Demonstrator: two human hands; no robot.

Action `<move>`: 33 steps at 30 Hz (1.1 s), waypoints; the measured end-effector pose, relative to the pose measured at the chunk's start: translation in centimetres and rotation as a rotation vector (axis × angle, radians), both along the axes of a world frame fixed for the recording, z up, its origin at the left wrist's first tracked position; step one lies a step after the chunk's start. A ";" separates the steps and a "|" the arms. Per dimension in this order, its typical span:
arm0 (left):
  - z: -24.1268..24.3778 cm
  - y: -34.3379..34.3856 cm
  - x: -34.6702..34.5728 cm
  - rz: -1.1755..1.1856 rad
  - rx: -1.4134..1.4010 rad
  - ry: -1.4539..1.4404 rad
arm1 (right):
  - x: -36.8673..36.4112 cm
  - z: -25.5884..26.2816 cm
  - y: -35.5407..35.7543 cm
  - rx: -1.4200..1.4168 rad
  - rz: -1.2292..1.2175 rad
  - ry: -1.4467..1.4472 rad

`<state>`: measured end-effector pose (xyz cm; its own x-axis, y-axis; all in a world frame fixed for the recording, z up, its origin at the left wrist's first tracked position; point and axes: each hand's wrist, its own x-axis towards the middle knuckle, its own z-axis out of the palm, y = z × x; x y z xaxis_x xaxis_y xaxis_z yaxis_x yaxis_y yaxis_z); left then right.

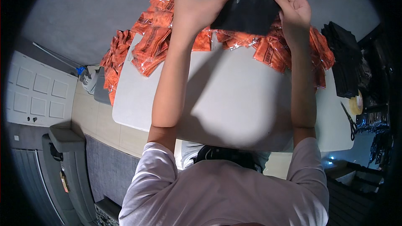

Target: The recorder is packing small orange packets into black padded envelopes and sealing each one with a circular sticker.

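Between my two hands a flat black plastic bag point(246, 12) is held up at the top of the view, its upper part cut off by the picture's edge. My left hand point(204, 3) grips its left side, the thumb lying across the front. On its right side my right hand point(290, 4) pinches the edge, thumb in front and fingers behind. Below and behind the bag, orange fabric items in clear plastic packets point(273, 53) cover the far part of the white table point(232, 91). More orange packets point(152, 45) are heaped beside my left forearm.
Stacked black bags point(340, 59) stand at the table's right side. Near them lie a roll of tape point(355, 103) and black-handled scissors point(349, 121). Orange packets point(114, 66) hang over the table's left edge. A grey sofa point(67, 163) and a white door point(42, 89) are farther left.
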<state>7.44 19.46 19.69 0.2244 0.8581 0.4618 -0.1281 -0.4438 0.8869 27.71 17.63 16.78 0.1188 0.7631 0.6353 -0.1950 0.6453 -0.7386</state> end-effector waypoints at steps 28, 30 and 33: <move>-0.3 0.6 -2.7 0.161 0.133 0.425 | 1.5 1.5 -2.2 -0.310 -0.326 -0.918; -1.2 -0.6 -3.4 -0.087 -0.099 0.292 | 2.4 0.0 -1.5 -0.259 -0.208 -0.917; -2.8 -4.0 -6.4 -0.226 -0.200 0.295 | 2.9 -0.8 -0.5 -0.223 0.238 -1.034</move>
<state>1.00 15.51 16.93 0.5148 0.8385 0.1784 0.0705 -0.2488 0.9660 30.57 17.13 15.97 -0.5607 0.8066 0.1872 0.4872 0.5042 -0.7131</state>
